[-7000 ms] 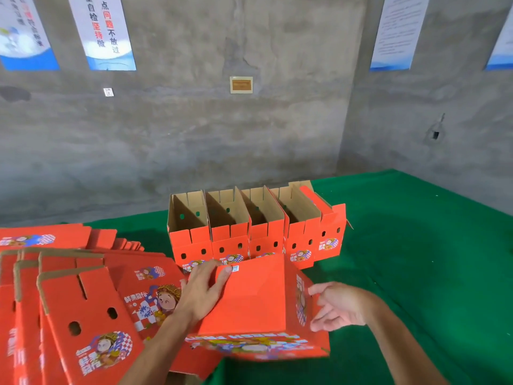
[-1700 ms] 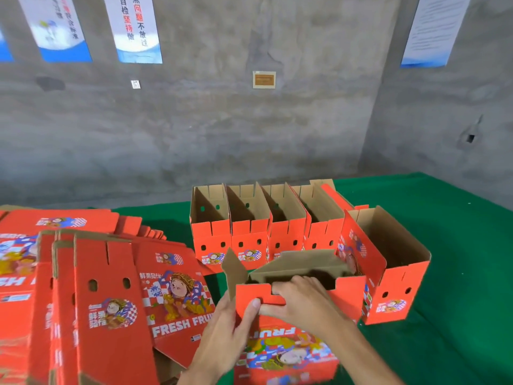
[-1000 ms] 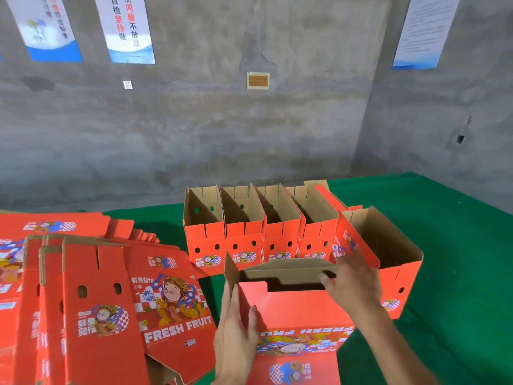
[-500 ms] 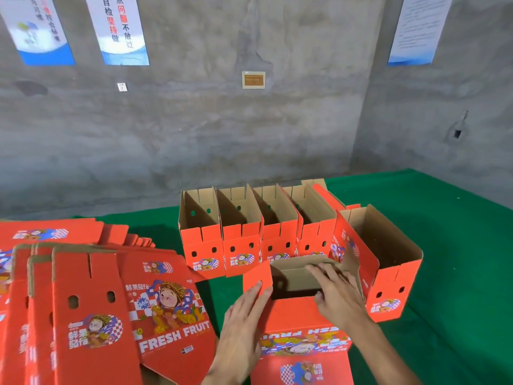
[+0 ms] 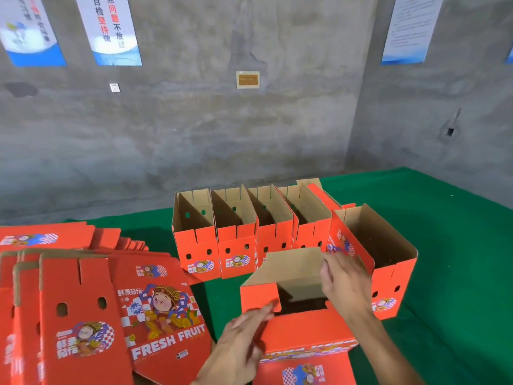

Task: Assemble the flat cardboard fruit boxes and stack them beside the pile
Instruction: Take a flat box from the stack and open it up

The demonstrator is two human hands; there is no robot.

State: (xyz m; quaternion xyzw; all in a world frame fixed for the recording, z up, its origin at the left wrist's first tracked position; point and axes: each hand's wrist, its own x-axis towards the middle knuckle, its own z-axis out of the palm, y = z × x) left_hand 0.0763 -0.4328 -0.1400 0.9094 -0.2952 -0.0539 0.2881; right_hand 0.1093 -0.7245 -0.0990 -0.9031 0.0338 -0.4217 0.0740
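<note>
- Since half a second before, my right hand [image 5: 342, 284] had shifted to the box's right inner side, and the far brown flap [image 5: 291, 263] stood up higher than it had.
- Between my two hands sat the half-built box [image 5: 308, 333], on the green table [image 5: 458, 245] right in front of me, its top open.
- I had my left hand [image 5: 244, 345] against the box's near-left corner, fingers straight and together, touching the red end flap [image 5: 259, 297]; motion blur kept me from seeing more.
- I had my right hand reaching into the opening, fingers fairly straight, resting against the brown inner wall; I could not tell whether it gripped anything.
- Just right of the box stood one finished open box [image 5: 388, 273], angled.
- Behind stood a row of four finished boxes [image 5: 244, 237], side by side and touching.
- To my left lay the pile of flat boxes [image 5: 83, 315], fanned out.
- Posters [image 5: 111, 29] hung on the concrete wall [image 5: 222, 134].
</note>
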